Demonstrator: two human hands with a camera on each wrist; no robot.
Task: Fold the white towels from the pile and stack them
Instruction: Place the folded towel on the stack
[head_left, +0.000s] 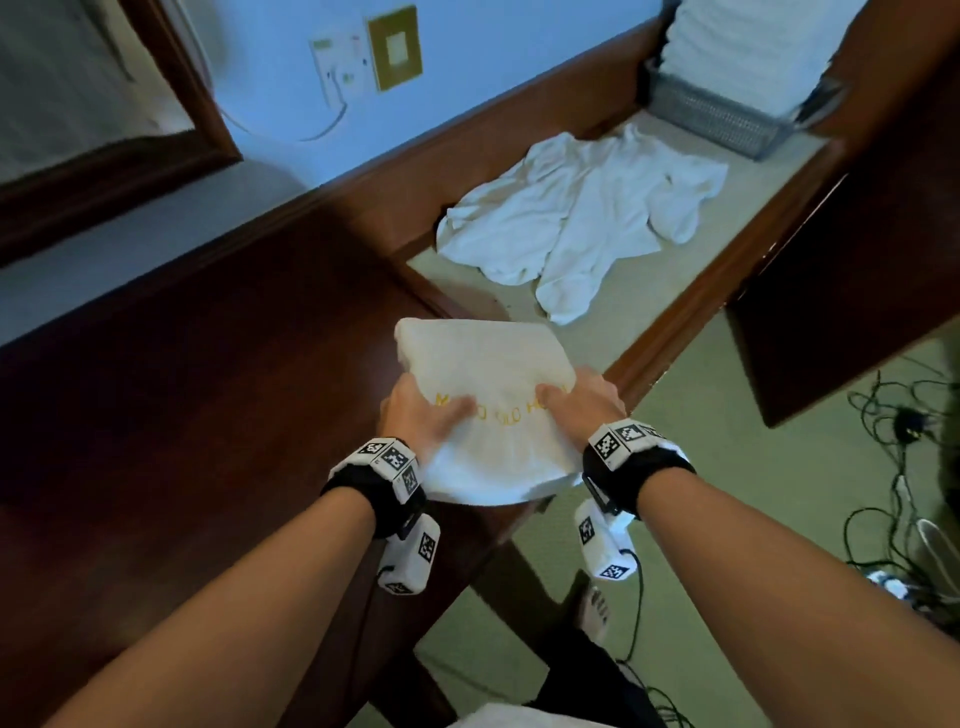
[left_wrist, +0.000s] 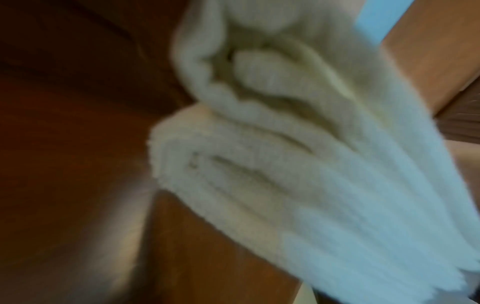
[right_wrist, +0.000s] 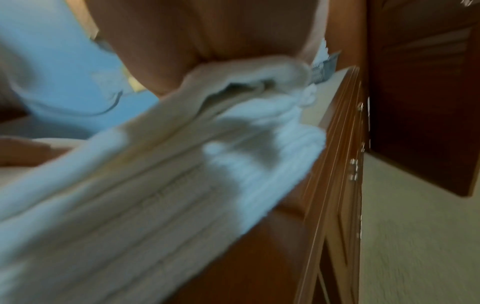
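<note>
A folded white towel with yellow stitched lettering sits between both hands above the near corner of the dark wooden table. My left hand grips its near left edge and my right hand its near right edge, thumbs on top, fingers hidden underneath. The left wrist view shows the towel's stacked layers, blurred. In the right wrist view the same folded edge runs under my palm. Further back, a loose pile of white towels lies crumpled on a beige surface.
A grey mesh basket holding stacked folded towels stands at the back right. A wooden rim edges the beige surface. Cables trail across the green floor on the right. A framed mirror leans at the left.
</note>
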